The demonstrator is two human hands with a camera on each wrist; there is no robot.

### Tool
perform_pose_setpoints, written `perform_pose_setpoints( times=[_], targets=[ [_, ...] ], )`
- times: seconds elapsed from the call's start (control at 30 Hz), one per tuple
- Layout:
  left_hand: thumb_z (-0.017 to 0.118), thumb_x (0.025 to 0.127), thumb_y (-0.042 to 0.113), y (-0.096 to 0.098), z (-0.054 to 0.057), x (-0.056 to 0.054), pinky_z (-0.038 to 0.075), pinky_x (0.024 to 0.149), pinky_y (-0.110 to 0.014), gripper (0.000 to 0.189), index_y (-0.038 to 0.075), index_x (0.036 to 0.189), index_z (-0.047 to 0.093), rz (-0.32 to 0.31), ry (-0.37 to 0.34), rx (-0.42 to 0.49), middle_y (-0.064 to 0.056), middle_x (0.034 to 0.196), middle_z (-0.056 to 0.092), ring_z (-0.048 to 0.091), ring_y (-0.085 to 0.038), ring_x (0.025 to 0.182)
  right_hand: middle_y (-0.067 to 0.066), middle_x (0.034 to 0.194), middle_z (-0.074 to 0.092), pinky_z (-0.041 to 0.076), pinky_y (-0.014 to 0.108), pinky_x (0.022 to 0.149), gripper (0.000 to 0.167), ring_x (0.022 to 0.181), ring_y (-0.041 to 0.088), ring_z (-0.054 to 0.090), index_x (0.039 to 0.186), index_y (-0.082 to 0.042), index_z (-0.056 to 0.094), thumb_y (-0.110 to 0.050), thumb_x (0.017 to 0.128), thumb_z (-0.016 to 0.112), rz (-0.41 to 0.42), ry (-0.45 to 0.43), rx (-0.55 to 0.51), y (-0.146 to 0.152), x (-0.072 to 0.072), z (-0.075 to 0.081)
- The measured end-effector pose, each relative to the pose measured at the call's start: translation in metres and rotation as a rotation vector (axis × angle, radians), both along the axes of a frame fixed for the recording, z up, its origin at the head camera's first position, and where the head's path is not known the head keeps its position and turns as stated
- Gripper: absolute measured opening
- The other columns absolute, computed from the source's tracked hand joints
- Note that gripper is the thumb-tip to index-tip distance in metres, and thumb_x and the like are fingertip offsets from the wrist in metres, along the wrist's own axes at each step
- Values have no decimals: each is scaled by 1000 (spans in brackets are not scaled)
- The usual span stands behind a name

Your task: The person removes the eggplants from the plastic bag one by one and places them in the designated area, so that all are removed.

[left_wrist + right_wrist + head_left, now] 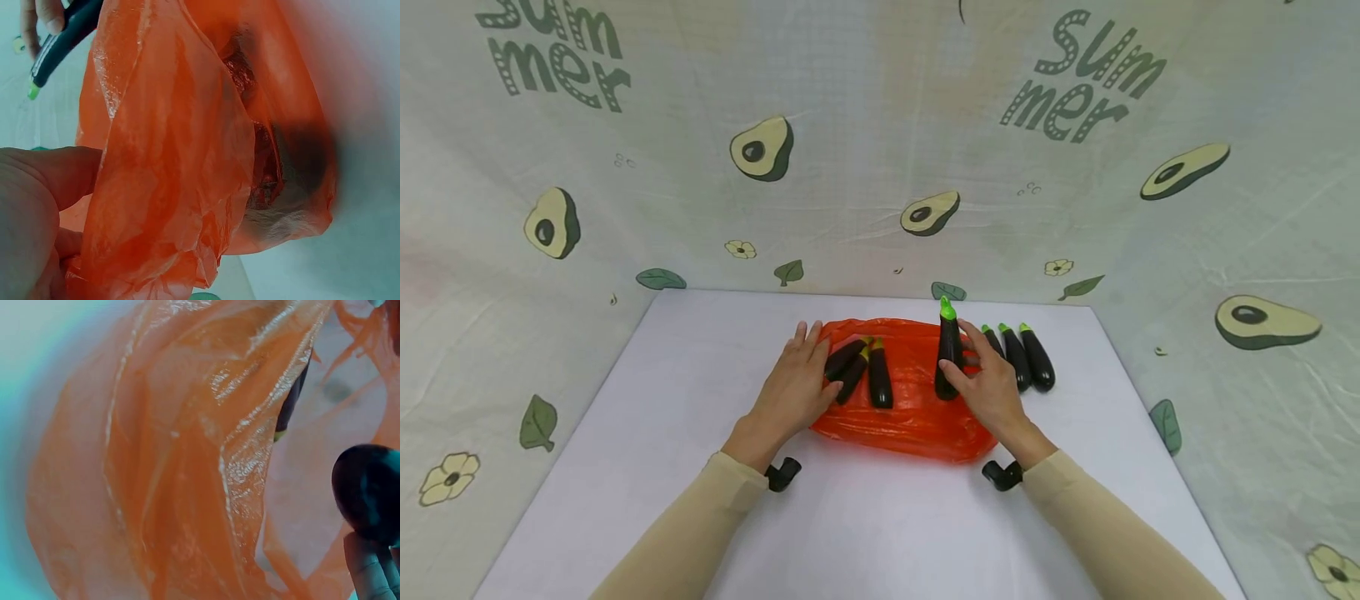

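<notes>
Several dark eggplants (881, 377) with green caps lie in a thin red plastic bag (917, 446), which is spread on the table with its mouth upward. My left hand (796, 377) holds the bag's left side, its thumb inside the rim and its other fingers along the outside. In the left wrist view the thumb (78, 169) passes behind the film. My right hand (992, 387) grips one eggplant (950, 354) upright over the bag's right part, cap up. Its rounded bottom end (369, 494) shows in the right wrist view.
Three more eggplants (1037, 358) lie side by side on the white table (865, 533), just right of the bag. Behind the table's far edge hangs a cloth (850, 233) printed with avocados and leaves. A black wrist camera mount (784, 473) sits below each wrist.
</notes>
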State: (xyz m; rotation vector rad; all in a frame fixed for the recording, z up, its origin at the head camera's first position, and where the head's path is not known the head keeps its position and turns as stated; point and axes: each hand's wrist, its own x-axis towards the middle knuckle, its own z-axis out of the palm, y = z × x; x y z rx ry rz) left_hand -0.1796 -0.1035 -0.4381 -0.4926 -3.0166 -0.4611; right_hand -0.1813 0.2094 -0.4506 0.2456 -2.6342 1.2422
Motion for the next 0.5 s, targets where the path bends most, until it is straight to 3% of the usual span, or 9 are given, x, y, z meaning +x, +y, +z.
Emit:
perform_pose_setpoints(
  times=[0.2,0.5],
  targets=[
    [75,98,35,-3,1,-1,20,130,-57,84,-4,161,36,-8,1,-61,-22,174,23,13,-42,163,20,140,65,64,54,87,73,111,36,72,162,-29,40,-21,99,76,-12,-13,-13,3,0,0],
    [77,96,34,-17,5,-7,24,128,-59,82,-4,159,40,-27,63,-153,-25,170,29,20,-46,160,20,134,68,63,54,90,70,112,37,73,161,-27,42,-21,100,75,-11,-41,-34,6,1,2]
  ],
)
